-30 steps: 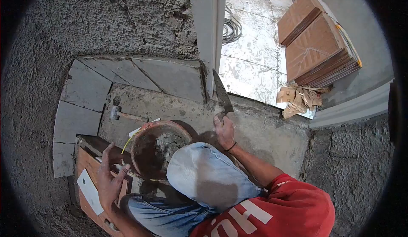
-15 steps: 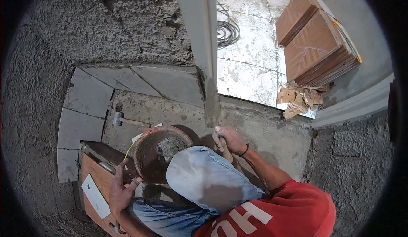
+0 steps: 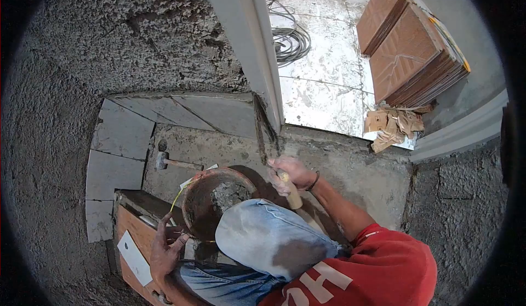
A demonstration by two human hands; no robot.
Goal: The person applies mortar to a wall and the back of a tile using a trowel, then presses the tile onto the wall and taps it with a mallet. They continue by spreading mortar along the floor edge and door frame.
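My right hand [image 3: 290,175] is closed around the wooden handle of a trowel [image 3: 294,197]. Its narrow grey blade [image 3: 259,128] points away from me, seen nearly edge-on by the tile edge at the doorway post. My left hand [image 3: 167,247] is at the near-left side of a round bucket [image 3: 198,174] holding grey mortar [image 3: 227,195]. Its fingers are closed on a thin yellow cord [image 3: 175,200] that arcs along the bucket's side like a handle; the exact grip is partly hidden. My knee covers part of the bucket's rim.
A hammer [image 3: 181,164] lies on the rough floor beyond the bucket. Pale tiles [image 3: 115,171] line the wall base. At left is a brown box-like block [image 3: 134,224] with a white card on it. Stacked cardboard boxes [image 3: 405,54] and coiled cable [image 3: 293,45] are past the doorway.
The trowel has turned from showing its broad face to nearly edge-on, and its tip has shifted left. My right hand has rotated, exposing more handle. The view has shifted slightly.
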